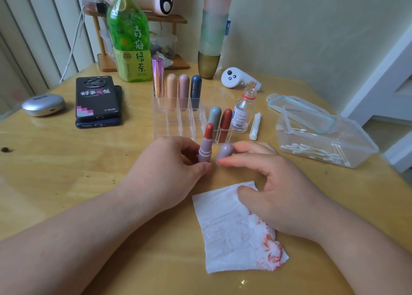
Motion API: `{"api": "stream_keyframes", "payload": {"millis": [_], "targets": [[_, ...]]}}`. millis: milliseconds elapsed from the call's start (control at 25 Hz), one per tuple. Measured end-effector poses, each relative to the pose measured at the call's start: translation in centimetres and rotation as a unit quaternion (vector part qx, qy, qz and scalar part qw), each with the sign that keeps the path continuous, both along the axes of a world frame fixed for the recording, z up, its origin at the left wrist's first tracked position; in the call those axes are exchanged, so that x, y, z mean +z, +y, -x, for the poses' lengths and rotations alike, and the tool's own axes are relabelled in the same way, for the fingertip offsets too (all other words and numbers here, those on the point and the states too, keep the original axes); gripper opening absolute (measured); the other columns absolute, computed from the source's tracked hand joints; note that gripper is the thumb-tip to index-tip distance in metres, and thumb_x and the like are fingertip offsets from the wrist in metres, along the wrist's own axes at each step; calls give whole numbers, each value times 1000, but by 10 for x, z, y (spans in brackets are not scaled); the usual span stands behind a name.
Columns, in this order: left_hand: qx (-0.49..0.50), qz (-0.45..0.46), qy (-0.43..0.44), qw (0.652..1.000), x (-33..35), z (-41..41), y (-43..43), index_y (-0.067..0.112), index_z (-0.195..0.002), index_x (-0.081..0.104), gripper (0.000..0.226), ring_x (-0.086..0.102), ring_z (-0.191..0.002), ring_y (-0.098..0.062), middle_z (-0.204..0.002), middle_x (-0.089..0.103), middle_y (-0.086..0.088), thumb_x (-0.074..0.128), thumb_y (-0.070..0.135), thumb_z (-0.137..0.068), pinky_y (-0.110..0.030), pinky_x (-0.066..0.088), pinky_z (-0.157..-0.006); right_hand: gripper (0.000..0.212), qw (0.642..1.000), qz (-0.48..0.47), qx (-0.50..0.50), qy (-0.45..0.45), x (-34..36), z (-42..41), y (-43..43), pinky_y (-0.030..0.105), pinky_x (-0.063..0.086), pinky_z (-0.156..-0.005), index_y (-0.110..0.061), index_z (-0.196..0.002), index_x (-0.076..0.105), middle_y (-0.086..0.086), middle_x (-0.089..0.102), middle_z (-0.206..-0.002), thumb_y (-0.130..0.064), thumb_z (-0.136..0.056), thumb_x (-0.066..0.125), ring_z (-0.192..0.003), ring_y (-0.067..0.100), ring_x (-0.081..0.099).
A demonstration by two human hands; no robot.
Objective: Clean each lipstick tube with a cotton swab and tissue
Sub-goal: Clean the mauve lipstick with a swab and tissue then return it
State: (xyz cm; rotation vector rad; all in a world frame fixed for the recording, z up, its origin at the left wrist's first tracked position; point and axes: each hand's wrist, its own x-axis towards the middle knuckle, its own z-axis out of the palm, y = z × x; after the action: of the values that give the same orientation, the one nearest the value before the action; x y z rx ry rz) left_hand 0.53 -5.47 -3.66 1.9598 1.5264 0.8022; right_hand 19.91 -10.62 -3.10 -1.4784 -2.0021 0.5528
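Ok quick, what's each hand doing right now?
Left hand: grips the uncapped lilac lipstick tube, upright.
Right hand: pinches the rounded lilac plastic cap.

Wooden table [66,183], stained tissue [229,227], phones [98,100]

Bare forearms [78,227] — bare left hand [165,172], right hand [278,190].
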Motion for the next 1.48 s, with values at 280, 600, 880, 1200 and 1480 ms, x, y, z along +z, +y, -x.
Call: {"api": "stream_keyframes", "payload": {"millis": [280, 600, 880, 1200, 1480], "targets": [[12, 1, 17, 1000, 2, 5, -9, 36, -103, 61, 34, 55, -76, 6, -85, 59, 21, 77, 45, -75, -9, 36, -56, 37, 998, 13, 10, 62, 10, -12, -13, 8, 37, -82, -31, -102, 74, -19, 63, -119, -11, -73, 62, -117, 9, 54], [-188, -132, -97, 968, 19, 2, -59, 37, -117, 59, 43, 62, -74, -7, -96, 57, 16, 76, 42, -78, -4, 39, -60, 28, 980, 33, 104, 168, 20, -11, -30, 50, 46, -83, -20, -88, 74, 1, 68, -105, 3, -76, 63, -100, 27, 61], [-139, -3, -162, 977, 18, -1, -60, 37, -89, 63, 28, 69, -66, -12, -78, 72, 8, 85, 37, -72, -31, 56, -69, 18, 966, 115, 37, 228, 26, -15, -30, 51, 49, -72, -16, -91, 71, 8, 71, -97, -9, -75, 67, -82, 47, 57], [-116, 175, -251, 945, 14, -4, -50, 31, -95, 71, 36, 75, -86, -20, -89, 77, 0, 83, 38, -62, -48, 55, -91, 52, 975, 167, -136, -53, 16, -4, -31, 31, 54, -72, -49, -110, 44, -17, 59, -91, -32, -75, 78, -73, 2, 59], [-204, 239, -214, 925, 11, -3, -48, 37, -133, 48, 86, 68, -79, -20, -89, 72, -2, 85, 48, -56, -47, 53, -79, 48, 975, 154, -33, 154, 32, -15, -31, 32, 49, -63, -29, -111, 58, 0, 66, -78, -1, -73, 70, -67, 27, 56]]}}
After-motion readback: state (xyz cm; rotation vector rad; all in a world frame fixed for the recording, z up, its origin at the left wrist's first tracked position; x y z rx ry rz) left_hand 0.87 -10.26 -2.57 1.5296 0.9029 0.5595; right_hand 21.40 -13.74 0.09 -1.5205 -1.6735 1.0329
